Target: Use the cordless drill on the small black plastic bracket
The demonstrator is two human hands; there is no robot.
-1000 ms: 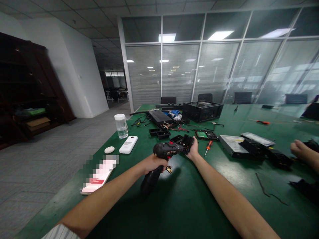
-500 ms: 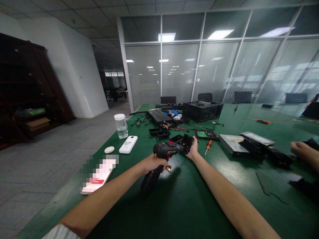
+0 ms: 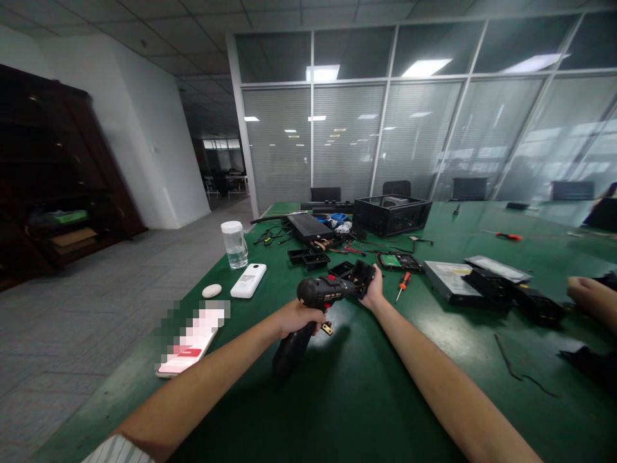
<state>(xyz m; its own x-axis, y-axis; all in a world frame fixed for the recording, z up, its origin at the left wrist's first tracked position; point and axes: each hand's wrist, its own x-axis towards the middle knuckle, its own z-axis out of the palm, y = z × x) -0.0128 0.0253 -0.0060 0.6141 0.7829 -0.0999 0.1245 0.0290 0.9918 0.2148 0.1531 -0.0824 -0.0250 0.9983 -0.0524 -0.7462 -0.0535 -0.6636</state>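
Note:
My left hand point(image 3: 299, 318) is wrapped round the grip of a black cordless drill point(image 3: 315, 291), its front end pointing right. The drill's tip meets a small open black plastic box-shaped part point(image 3: 362, 278), which my right hand point(image 3: 375, 292) grips from its right side. Whether a screw sits at the tip is too small to tell. Under the drill lies a small gold-coloured metal piece point(image 3: 327, 328). Behind the part another black plastic piece point(image 3: 340, 269) rests on the green table point(image 3: 347, 399). An orange-handled screwdriver point(image 3: 403, 283) lies just right of my right hand.
Left are a water bottle point(image 3: 235, 247), a white device point(image 3: 248, 281), a white oval object point(image 3: 212, 290) and a phone point(image 3: 190, 350). Black trays point(image 3: 315, 260), cables and a computer case point(image 3: 393, 215) lie beyond. Right are metal drives point(image 3: 448, 283) and another person's hand point(image 3: 583, 293).
My hands, the drill and the black part stay almost where they were. The other person's hand at the right has shifted slightly to the right.

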